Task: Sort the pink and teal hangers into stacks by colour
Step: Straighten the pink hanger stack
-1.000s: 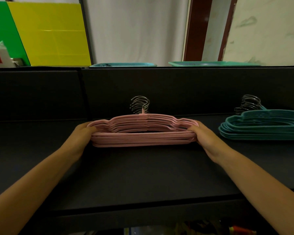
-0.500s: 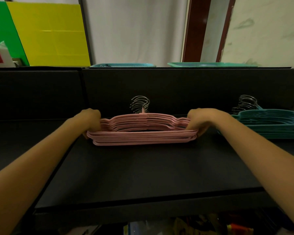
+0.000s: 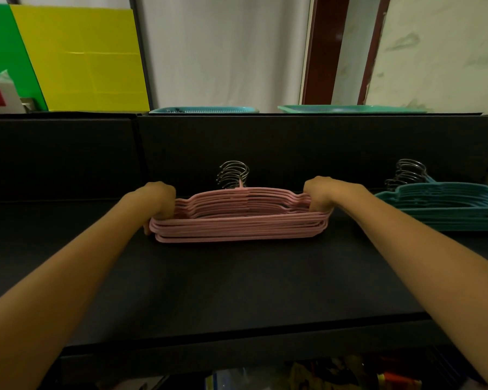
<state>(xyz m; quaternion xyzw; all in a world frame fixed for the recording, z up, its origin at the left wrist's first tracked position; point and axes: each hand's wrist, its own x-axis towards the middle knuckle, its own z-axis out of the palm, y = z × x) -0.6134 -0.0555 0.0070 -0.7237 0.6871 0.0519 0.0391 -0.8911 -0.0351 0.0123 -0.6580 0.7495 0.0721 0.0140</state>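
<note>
The stack of hangers [image 3: 237,218] rested on the desk [image 3: 237,291], directly between the left hand [image 3: 159,202] and the right hand [image 3: 320,197], and each hand gripped one end of it. Its hooks [image 3: 233,178] stood behind it, midway between the hands, close before the upright panel [image 3: 265,147] along the desk's far side. A second stack of hangers [image 3: 445,209] lay on the desk to the right of the right hand, apart from the first, with its hooks also toward the panel. Beyond the panel's top edge a basket [image 3: 203,110] sat behind and between the hands, and a tray [image 3: 350,109] sat behind and slightly right of the right hand.
</note>
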